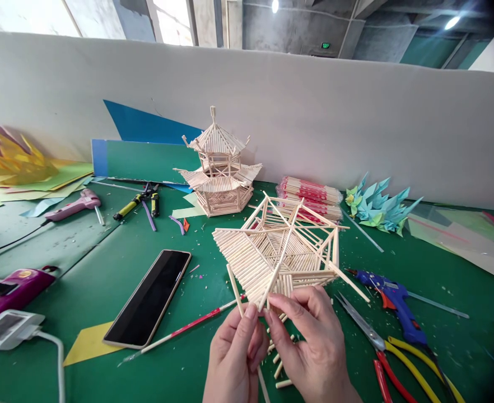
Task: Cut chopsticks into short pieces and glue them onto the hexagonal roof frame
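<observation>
I hold a hexagonal roof frame made of thin wooden sticks, tilted up over the green mat. My left hand pinches its near lower edge beside a loose stick. My right hand grips the same edge from the right, fingertips on the stick ends. A finished stick pagoda stands behind the frame. Short cut stick pieces lie on the mat under my hands.
A phone lies left of my hands, a wrapped chopstick beside it. A blue glue gun and yellow-handled scissors lie right. A pink glue gun, pliers, chopstick packs and paper cranes sit farther back.
</observation>
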`<state>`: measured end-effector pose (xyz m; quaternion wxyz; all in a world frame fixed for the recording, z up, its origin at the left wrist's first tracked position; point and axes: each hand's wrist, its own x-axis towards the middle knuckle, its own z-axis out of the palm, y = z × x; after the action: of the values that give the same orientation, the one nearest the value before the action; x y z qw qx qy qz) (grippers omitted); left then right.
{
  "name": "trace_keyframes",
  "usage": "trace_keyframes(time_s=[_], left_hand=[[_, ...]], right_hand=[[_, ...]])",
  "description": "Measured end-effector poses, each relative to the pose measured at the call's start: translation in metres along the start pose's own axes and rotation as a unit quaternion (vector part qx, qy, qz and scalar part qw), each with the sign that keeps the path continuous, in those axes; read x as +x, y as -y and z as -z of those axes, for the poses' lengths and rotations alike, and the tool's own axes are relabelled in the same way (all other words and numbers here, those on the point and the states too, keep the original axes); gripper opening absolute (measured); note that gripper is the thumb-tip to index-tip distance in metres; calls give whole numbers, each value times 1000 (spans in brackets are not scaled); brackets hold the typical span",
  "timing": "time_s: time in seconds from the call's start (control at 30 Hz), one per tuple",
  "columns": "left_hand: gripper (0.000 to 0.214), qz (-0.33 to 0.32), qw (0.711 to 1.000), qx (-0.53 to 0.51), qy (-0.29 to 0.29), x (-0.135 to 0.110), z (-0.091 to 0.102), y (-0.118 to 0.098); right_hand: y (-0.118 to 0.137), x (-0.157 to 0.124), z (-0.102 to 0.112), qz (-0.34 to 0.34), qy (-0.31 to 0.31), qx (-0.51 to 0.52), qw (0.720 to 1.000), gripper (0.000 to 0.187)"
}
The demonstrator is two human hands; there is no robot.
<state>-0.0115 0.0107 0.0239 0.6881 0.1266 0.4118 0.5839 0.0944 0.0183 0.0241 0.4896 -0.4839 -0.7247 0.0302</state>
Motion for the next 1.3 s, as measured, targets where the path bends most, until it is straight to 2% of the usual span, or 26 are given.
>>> trace_keyframes(time_s=[0.27, 0.47, 0.8, 1.03, 1.2, 1.3], left_hand=[[41, 4, 1000, -4, 14, -3, 1, -1], [31, 2, 1000, -14, 23, -4, 2, 3], [34, -12, 1000, -2, 7, -9, 2, 1], [30, -60, 997, 42, -33, -11, 3, 6], [23, -108, 986, 95, -86, -11, -4, 8], [17, -147, 974, 149, -83, -9, -6, 9]], right_hand=[[5, 1, 0, -31, 10, 38, 999, 20], [5, 2, -1, -35, 13, 43, 998, 17], [7, 1, -3, -41, 7, 33, 999, 18], [1, -4, 4, -45, -6, 71, 996, 27], [-2, -3, 4, -34, -11, 66, 997, 26], [-1, -1, 4, -27, 1, 62, 998, 25]])
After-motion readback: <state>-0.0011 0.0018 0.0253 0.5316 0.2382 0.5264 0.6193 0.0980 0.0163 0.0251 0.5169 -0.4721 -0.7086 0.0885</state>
